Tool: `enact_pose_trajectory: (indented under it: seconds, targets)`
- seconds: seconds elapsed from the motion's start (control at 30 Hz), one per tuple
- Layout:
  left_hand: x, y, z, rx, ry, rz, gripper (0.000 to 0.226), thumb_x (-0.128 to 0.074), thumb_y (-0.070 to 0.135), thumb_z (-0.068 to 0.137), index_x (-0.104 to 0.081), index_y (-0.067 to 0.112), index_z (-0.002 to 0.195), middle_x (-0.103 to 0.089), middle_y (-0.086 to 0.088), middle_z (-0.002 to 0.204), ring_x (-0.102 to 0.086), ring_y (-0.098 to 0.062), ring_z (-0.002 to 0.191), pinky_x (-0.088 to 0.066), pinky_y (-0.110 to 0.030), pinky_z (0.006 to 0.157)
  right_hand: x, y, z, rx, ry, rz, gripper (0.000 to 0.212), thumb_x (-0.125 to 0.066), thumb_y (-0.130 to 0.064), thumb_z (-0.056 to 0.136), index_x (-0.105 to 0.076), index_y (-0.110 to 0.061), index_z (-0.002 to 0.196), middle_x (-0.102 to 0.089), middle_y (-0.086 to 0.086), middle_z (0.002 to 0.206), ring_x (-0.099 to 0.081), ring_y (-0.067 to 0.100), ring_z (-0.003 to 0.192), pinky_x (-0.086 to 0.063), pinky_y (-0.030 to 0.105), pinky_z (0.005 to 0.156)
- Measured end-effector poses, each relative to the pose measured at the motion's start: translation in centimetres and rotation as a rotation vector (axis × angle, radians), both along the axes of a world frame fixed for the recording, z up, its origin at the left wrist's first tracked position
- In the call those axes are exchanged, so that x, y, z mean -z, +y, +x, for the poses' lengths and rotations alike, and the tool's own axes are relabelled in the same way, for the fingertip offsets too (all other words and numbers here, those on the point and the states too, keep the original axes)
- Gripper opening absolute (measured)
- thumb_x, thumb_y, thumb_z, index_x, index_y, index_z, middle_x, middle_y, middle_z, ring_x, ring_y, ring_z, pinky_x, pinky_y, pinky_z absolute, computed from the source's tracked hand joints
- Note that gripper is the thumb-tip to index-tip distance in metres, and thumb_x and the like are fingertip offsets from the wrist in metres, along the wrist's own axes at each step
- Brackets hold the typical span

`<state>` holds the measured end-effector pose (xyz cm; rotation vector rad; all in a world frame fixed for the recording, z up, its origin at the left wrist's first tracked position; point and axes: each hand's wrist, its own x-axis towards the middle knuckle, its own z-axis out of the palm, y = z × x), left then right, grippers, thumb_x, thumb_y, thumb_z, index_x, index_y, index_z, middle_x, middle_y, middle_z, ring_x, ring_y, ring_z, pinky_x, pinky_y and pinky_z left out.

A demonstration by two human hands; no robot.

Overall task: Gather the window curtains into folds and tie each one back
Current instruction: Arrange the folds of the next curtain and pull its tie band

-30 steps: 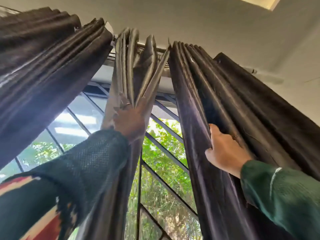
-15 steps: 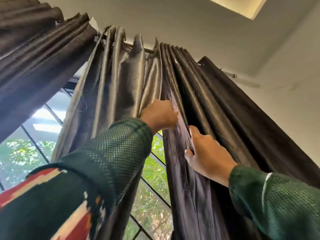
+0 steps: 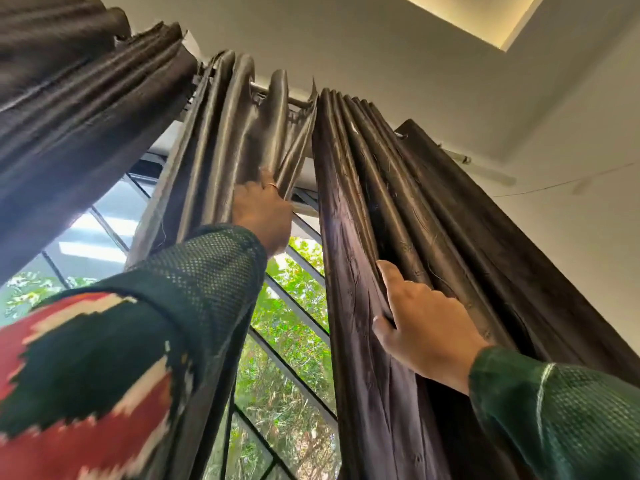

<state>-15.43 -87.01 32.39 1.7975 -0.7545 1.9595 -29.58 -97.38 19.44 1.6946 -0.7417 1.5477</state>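
While the head camera tilts steeply upward toward the ceiling, three gathered panels hang from a thin metal curtain rod (image 3: pixel 298 100). Left hand (image 3: pixel 260 213): raised high, fingers buried among the pleats of the shiny grey-olive satin curtain (image 3: pixel 225 140) at centre, bunching its folds together; a thin ring shows on one finger. Fingertips are hidden in the cloth, so the exact grip cannot be told beyond the curl into the fabric. Its arm wears a dark green mesh-knit sleeve (image 3: pixel 204 271) with red and cream patches lower down.

Right hand (image 3: pixel 420 327): lower and to the right, thumb lying on the front of the dark brown-purple crinkled curtain (image 3: pixel 363 237), the other fingers tucked behind a fold, so the hand pinches the leading pleats. A green sleeve (image 3: pixel 554 417) covers that wrist.

Centre and right curtains hang apart lower down, nearly meeting at the rod. Between them shows a window with dark diagonal metal bars (image 3: pixel 294 341) and green foliage (image 3: pixel 287 393) outside. A third, dark brown ribbed curtain (image 3: pixel 76 98) hangs bunched at upper left, untouched by either hand. No tie-back is visible on any panel.

Above: a pale plaster ceiling (image 3: pixel 381 46) with a lit recessed opening (image 3: pixel 485 19) at upper right. A thin wire runs across the right wall (image 3: pixel 588 220).
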Motion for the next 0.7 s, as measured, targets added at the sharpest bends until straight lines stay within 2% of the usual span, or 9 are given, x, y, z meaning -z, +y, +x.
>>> enact_pose_trajectory:
  seconds: [0.07,0.13,0.3,0.4,0.5,0.57,0.63,0.67,0.7]
  targets:
    - [-0.5,0.7,0.5,0.063,0.016,0.028,0.042,-0.044,0.015,0.093,-0.048,0.018,0.134,-0.032,-0.022,0.144,-0.047,-0.036,0.12,-0.044,-0.041,0.09,-0.1,-0.1,0.4,0.008,0.004,0.006,0.07,-0.038,-0.037,0.094,0.002,-0.019,0.148,-0.053,0.001,0.126,-0.057,0.025,0.109,-0.044,0.034,0.081]
    - [-0.9,1.0,0.9,0.07,-0.018,0.059,0.041,-0.045,0.012,0.092,-0.051,0.02,0.132,-0.048,-0.016,0.132,-0.051,-0.034,0.117,-0.046,-0.04,0.088,-0.4,-0.1,1.0,0.014,-0.008,0.01,0.07,-0.038,-0.037,0.095,0.002,-0.019,0.148,-0.054,0.001,0.125,-0.057,0.024,0.109,-0.044,0.034,0.081]
    - [-2.6,3.2,3.0,-0.049,-0.156,0.051,0.042,-0.036,0.02,0.097,-0.04,0.034,0.137,-0.035,-0.017,0.135,-0.043,-0.035,0.118,-0.043,-0.042,0.09,-1.0,0.0,2.3,0.037,-0.011,-0.002,0.069,-0.037,-0.038,0.095,0.003,-0.019,0.149,-0.056,0.001,0.12,-0.058,0.025,0.106,-0.042,0.034,0.08]
    - [-4.1,6.8,6.6,0.004,-0.148,-0.078,0.034,-0.039,0.017,0.094,-0.053,0.015,0.125,-0.047,-0.016,0.126,-0.048,-0.035,0.111,-0.042,-0.038,0.082,-1.2,0.5,3.0,0.061,0.009,0.014,0.068,-0.037,-0.037,0.095,0.002,-0.019,0.148,-0.057,0.0,0.112,-0.059,0.025,0.103,-0.043,0.034,0.081]
    - [-5.7,11.5,9.6,0.017,-0.024,-0.258,0.034,-0.039,0.018,0.095,-0.053,0.005,0.122,-0.048,-0.021,0.125,-0.048,-0.041,0.111,-0.044,-0.042,0.085,-1.6,0.5,4.6,0.104,-0.035,0.066,0.067,-0.036,-0.038,0.095,-0.002,-0.017,0.148,-0.052,0.001,0.125,-0.054,0.025,0.113,-0.043,0.034,0.087]
    - [-6.4,13.6,10.2,0.079,0.004,-0.246,0.035,-0.045,0.017,0.091,-0.056,0.005,0.122,-0.053,-0.022,0.122,-0.052,-0.042,0.107,-0.048,-0.045,0.088,-2.9,0.4,5.9,0.12,-0.134,-0.075,0.061,-0.033,-0.04,0.091,-0.025,-0.007,0.142,-0.051,0.009,0.126,-0.052,0.031,0.112,-0.048,0.039,0.086]
    - [-6.0,14.3,9.9,0.219,-0.025,-0.153,0.034,-0.052,0.017,0.086,-0.061,0.011,0.118,-0.06,-0.02,0.116,-0.058,-0.039,0.103,-0.05,-0.043,0.087,-5.2,1.0,7.5,-0.105,-0.258,-0.337,0.06,-0.026,-0.042,0.088,-0.05,0.0,0.124,-0.057,0.02,0.117,-0.054,0.039,0.104,-0.049,0.044,0.085]
    - [-5.4,14.1,9.5,0.313,-0.035,-0.098,0.033,-0.054,0.017,0.084,-0.063,0.012,0.115,-0.061,-0.02,0.114,-0.059,-0.037,0.103,-0.049,-0.041,0.088,-6.8,1.8,8.0,-0.337,-0.315,-0.404,0.058,-0.026,-0.042,0.09,-0.054,0.0,0.119,-0.058,0.022,0.118,-0.054,0.038,0.107,-0.044,0.04,0.091]
    - [-4.9,13.7,9.3,0.389,-0.045,-0.047,0.034,-0.056,0.018,0.082,-0.064,0.012,0.114,-0.062,-0.019,0.114,-0.059,-0.035,0.103,-0.049,-0.04,0.089,-8.0,3.6,8.5,-0.631,-0.311,-0.352,0.052,-0.028,-0.041,0.095,-0.057,-0.004,0.117,-0.058,0.02,0.121,-0.053,0.034,0.111,-0.038,0.033,0.096]
